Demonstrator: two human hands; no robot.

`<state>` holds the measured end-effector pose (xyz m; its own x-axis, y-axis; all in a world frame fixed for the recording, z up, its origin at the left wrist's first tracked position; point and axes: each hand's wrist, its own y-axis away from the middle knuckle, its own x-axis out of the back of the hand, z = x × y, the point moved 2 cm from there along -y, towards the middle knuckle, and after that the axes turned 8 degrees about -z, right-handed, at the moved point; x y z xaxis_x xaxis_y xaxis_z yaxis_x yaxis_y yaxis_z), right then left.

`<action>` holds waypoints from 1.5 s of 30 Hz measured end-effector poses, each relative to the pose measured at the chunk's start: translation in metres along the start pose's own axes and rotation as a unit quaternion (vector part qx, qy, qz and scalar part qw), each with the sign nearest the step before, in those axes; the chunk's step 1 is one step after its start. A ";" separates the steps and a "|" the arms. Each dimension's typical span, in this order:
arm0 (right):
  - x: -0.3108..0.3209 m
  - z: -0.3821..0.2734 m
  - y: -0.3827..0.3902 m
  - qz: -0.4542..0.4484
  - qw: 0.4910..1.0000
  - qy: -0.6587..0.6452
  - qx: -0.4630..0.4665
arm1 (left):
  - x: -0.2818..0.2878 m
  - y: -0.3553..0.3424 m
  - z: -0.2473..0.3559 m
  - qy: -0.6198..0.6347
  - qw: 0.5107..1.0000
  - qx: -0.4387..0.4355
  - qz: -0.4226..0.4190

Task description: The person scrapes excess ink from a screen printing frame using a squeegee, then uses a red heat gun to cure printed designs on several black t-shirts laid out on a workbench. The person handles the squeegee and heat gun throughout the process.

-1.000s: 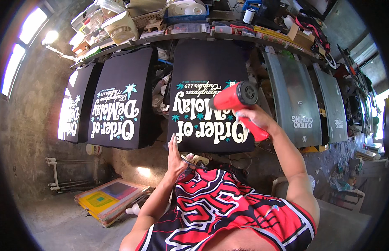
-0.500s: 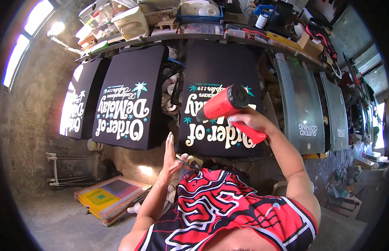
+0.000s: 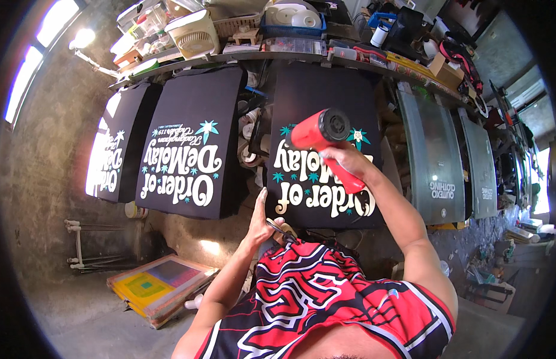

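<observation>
My right hand [image 3: 344,160] grips the handle of a red heat gun [image 3: 320,128] with a black round back, held over the black shirt on the middle board [image 3: 320,90]. That shirt bears white lettering and teal leaf shapes, partly hidden behind the tool. At the shirt's lower-left edge, my left hand [image 3: 260,218] has its fingers stretched out; a dark item lies by its thumb, and I cannot tell what it is or whether it is held. To the left, two more boards carry similarly printed black shirts [image 3: 200,99] [image 3: 119,116].
Grey-green boards [image 3: 436,134] stand to the right. Behind runs a cluttered shelf [image 3: 230,55] with a fan [image 3: 194,36], trays and boxes. A lamp [image 3: 83,38] is by the left window. Framed screens [image 3: 161,284] and a pipe rack [image 3: 92,245] are low on the left.
My right hand has swung the heat gun slightly up and left across the shirt. My left hand has moved a little right, and the boards have shifted rightward in view.
</observation>
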<state>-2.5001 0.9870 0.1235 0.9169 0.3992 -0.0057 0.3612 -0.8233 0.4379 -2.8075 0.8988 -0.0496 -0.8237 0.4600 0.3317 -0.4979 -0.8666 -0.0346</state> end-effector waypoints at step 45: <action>0.105 0.014 0.045 0.126 0.992 -0.005 0.029 | -0.010 0.017 0.016 -0.034 0.999 0.015 0.002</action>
<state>-2.3849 0.9859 0.1301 0.9806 0.1749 0.0883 0.1300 -0.9181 0.3743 -2.8032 0.8764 -0.0386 -0.8050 0.4425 0.3953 -0.4852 -0.8744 -0.0092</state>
